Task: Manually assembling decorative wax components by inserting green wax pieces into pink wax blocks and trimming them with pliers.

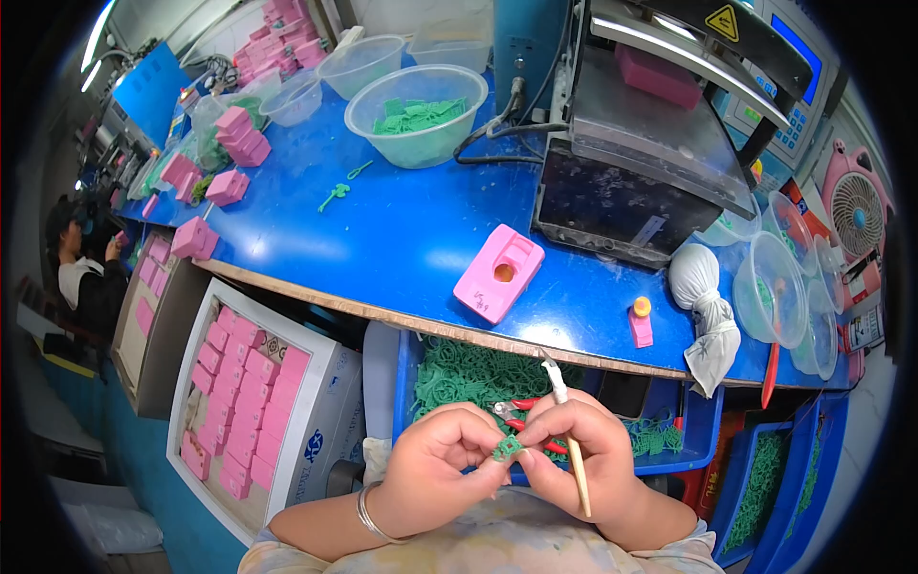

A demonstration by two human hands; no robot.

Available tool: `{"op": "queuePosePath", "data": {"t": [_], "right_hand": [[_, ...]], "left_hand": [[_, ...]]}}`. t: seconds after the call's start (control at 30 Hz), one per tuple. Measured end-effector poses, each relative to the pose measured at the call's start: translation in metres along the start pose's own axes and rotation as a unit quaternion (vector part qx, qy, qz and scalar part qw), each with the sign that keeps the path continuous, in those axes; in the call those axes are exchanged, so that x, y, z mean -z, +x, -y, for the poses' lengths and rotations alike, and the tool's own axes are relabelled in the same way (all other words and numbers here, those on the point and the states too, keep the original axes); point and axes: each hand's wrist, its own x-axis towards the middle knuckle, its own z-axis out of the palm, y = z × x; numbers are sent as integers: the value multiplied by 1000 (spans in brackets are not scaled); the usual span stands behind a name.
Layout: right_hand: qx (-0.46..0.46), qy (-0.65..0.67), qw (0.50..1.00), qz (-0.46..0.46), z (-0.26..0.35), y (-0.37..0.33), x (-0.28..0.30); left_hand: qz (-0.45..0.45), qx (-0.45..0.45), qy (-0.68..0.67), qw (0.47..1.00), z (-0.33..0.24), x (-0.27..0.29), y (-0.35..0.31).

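My left hand is closed, its thumb and forefinger pinching a small green openwork piece, likely wax. From the other side, the thumb and forefinger of my right hand meet the same piece. That hand also holds a slim wooden-handled tool, its neck wrapped in white and its pointed metal tip facing away from me. Just beyond my fingers, red-handled cutting pliers lie over a blue tray heaped with green pieces.
A pink mould block sits on the blue table. Behind it are a clear bowl of green pieces and a press machine. A white cloth bundle lies right. Pink blocks fill a box at left; a person sits beyond.
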Motion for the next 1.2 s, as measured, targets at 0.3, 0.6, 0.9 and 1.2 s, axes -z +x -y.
{"op": "queuePosePath", "data": {"t": [0.3, 0.6, 0.9, 1.2], "right_hand": [[21, -36, 999, 13, 1, 1, 3], [16, -35, 999, 4, -1, 0, 1], [-15, 45, 999, 4, -4, -2, 2], [-52, 125, 990, 34, -4, -2, 2]], "left_hand": [[6, -4, 8, 1000, 1, -1, 0], [2, 6, 3, 1000, 2, 0, -1], [0, 3, -5, 1000, 1, -1, 1], [20, 17, -19, 999, 2, 1, -1]]}}
